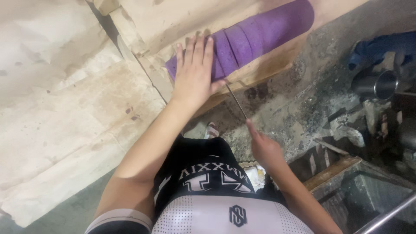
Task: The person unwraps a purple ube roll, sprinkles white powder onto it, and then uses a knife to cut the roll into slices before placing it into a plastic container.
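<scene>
A long purple foam roll (260, 32) lies on a wooden board (264, 69) over brown paper, cut into several slices at its near end. My left hand (194, 71) rests flat, fingers spread, on the roll's near end. My right hand (265, 147) grips the handle end of a thin long blade (236, 100), whose tip sits in a cut in the roll right beside my left thumb.
Brown paper sheets (65, 108) cover the floor at left. Dirty concrete floor (299, 104) runs right of the board. A metal cup (383, 84), blue cloth (385, 45), debris and a wooden-edged pit (342, 173) lie at right. My foot (211, 129) shows below the board.
</scene>
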